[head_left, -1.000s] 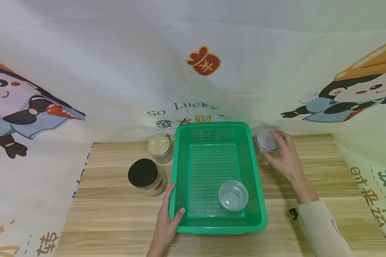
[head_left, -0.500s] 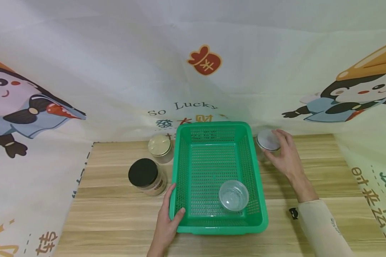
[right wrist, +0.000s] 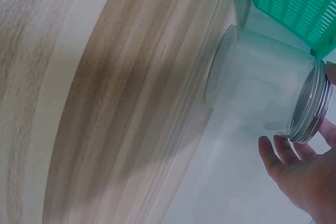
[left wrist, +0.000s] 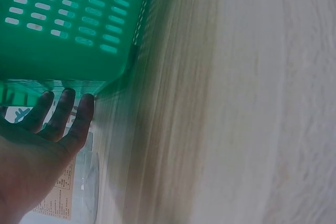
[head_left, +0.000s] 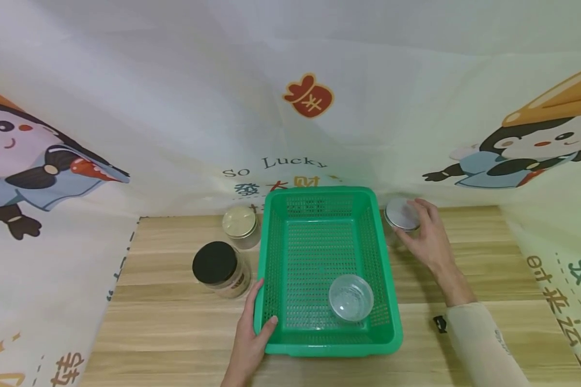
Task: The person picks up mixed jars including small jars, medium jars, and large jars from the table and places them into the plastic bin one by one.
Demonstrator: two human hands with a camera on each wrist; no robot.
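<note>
A green plastic basket [head_left: 319, 258] with slotted walls stands in the middle of the table, a clear round tub [head_left: 351, 298] inside it at the near right. My left hand [head_left: 253, 336] holds its left rim, thumb over the edge; in the left wrist view the other fingers [left wrist: 79, 124] lie along the outer wall. Right of the basket, my right hand [head_left: 428, 236] grips the silver lid of a clear jar [head_left: 401, 214] between thumb and fingers. The right wrist view shows that see-through jar [right wrist: 262, 80] upright on the table, several fingertips beside its neck.
Left of the basket stand a black-lidded jar [head_left: 215, 263] and a gold-lidded jar [head_left: 239, 223]. A small black item [head_left: 439, 323] lies by the right sleeve. A printed white backdrop [head_left: 198, 107] closes off the back and sides of the wooden table [head_left: 164, 333].
The whole head view has shifted slightly, so everything sits a little lower. Both hands, the basket and the jars keep their places relative to each other.
</note>
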